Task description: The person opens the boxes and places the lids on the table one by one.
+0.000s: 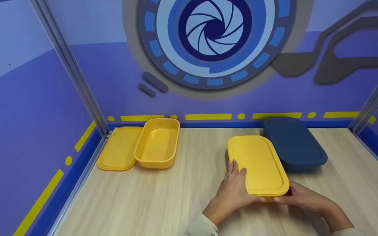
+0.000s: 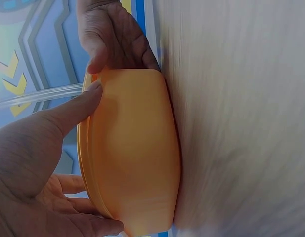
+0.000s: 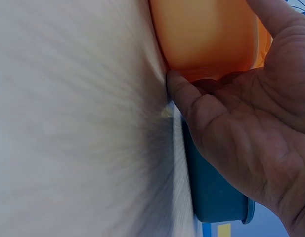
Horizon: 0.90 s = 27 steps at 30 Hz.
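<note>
A yellow box with its lid on (image 1: 258, 164) lies on the wooden table (image 1: 162, 200), centre right. My left hand (image 1: 238, 188) grips its near left side, thumb on the lid's rim and fingers along the wall. My right hand (image 1: 294, 195) grips the near right corner, thumb at the rim. The left wrist view shows the yellow box (image 2: 137, 148) from the side, my left hand (image 2: 43, 163) with its thumb on the rim, and my right hand (image 2: 112, 34) at the far end. In the right wrist view my right hand (image 3: 236, 128) cups the yellow box (image 3: 206, 34).
A dark blue lidded box (image 1: 294, 144) stands just behind and right of the yellow one, also showing as the blue box (image 3: 211, 192) by my right palm. At the back left are an open yellow container (image 1: 157, 144) and a stack of yellow lids (image 1: 118, 149). Blue walls close in three sides.
</note>
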Each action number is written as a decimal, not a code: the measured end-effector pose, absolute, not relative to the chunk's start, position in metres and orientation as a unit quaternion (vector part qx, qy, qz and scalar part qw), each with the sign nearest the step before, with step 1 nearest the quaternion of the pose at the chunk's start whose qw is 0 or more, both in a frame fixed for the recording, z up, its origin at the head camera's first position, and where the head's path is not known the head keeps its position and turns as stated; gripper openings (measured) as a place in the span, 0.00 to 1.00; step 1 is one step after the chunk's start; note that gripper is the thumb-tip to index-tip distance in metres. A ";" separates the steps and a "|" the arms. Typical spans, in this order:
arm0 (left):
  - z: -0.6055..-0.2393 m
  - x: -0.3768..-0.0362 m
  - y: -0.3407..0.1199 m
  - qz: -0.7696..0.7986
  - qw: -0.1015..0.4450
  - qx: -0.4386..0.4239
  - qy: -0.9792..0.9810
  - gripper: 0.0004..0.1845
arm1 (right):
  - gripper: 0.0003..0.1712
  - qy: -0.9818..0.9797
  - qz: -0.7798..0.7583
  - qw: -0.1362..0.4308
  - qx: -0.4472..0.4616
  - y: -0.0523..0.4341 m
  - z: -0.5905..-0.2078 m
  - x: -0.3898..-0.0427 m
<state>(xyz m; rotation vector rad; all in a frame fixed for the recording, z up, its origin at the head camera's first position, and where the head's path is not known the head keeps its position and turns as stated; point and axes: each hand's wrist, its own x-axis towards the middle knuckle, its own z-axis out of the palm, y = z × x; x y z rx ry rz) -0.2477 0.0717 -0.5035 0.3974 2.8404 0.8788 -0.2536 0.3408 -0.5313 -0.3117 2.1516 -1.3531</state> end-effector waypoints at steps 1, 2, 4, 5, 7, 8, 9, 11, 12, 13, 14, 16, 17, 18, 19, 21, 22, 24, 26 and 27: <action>-0.503 -0.247 0.072 0.293 0.071 0.132 0.944 0.60 | 0.51 0.805 -0.506 0.287 -0.116 0.341 -0.531 -0.253; -0.503 -0.247 0.072 0.293 0.072 0.131 0.944 0.60 | 0.51 0.805 -0.506 0.287 -0.116 0.341 -0.531 -0.253; -0.503 -0.248 0.072 0.292 0.073 0.130 0.945 0.60 | 0.52 0.807 -0.504 0.286 -0.116 0.342 -0.530 -0.252; -0.503 -0.248 0.072 0.291 0.073 0.130 0.945 0.61 | 0.52 0.807 -0.504 0.285 -0.116 0.341 -0.530 -0.252; -0.503 -0.249 0.072 0.289 0.074 0.130 0.946 0.60 | 0.53 0.808 -0.504 0.283 -0.114 0.341 -0.530 -0.252; -0.503 -0.249 0.072 0.289 0.077 0.130 0.946 0.60 | 0.53 0.810 -0.502 0.281 -0.111 0.340 -0.529 -0.252; -0.503 -0.249 0.072 0.287 0.079 0.130 0.946 0.60 | 0.54 0.812 -0.501 0.279 -0.108 0.340 -0.529 -0.252; -0.503 -0.249 0.072 0.287 0.084 0.130 0.945 0.59 | 0.55 0.817 -0.497 0.276 -0.102 0.339 -0.529 -0.252; -0.503 -0.248 0.072 0.287 0.087 0.131 0.945 0.59 | 0.56 0.819 -0.494 0.275 -0.098 0.338 -0.528 -0.253; -0.503 -0.248 0.072 0.288 0.089 0.131 0.945 0.59 | 0.56 0.820 -0.493 0.274 -0.095 0.338 -0.528 -0.253; -0.503 -0.248 0.072 0.288 0.092 0.131 0.944 0.59 | 0.57 0.821 -0.493 0.273 -0.093 0.337 -0.528 -0.253; -0.502 -0.247 0.072 0.289 0.094 0.131 0.944 0.59 | 0.58 0.821 -0.494 0.272 -0.088 0.336 -0.527 -0.253; -0.502 -0.247 0.072 0.289 0.094 0.131 0.944 0.59 | 0.58 0.822 -0.494 0.272 -0.087 0.336 -0.527 -0.253; -0.502 -0.247 0.072 0.286 0.095 0.132 0.944 0.59 | 0.58 0.822 -0.494 0.271 -0.087 0.336 -0.527 -0.253; -0.502 -0.246 0.072 0.284 0.096 0.133 0.945 0.58 | 0.58 0.822 -0.493 0.271 -0.087 0.336 -0.526 -0.252; -0.502 -0.246 0.073 0.277 0.095 0.136 0.947 0.58 | 0.57 0.823 -0.491 0.271 -0.090 0.336 -0.526 -0.252; -0.502 -0.245 0.072 0.272 0.096 0.137 0.948 0.58 | 0.56 0.823 -0.491 0.271 -0.092 0.335 -0.526 -0.252; -0.503 -0.245 0.073 0.263 0.097 0.140 0.950 0.58 | 0.56 0.824 -0.489 0.272 -0.092 0.334 -0.526 -0.252; -0.503 -0.245 0.073 0.259 0.097 0.142 0.950 0.58 | 0.56 0.823 -0.491 0.270 -0.090 0.333 -0.525 -0.252; -0.503 -0.245 0.072 0.257 0.099 0.143 0.950 0.57 | 0.57 0.823 -0.493 0.268 -0.088 0.332 -0.525 -0.252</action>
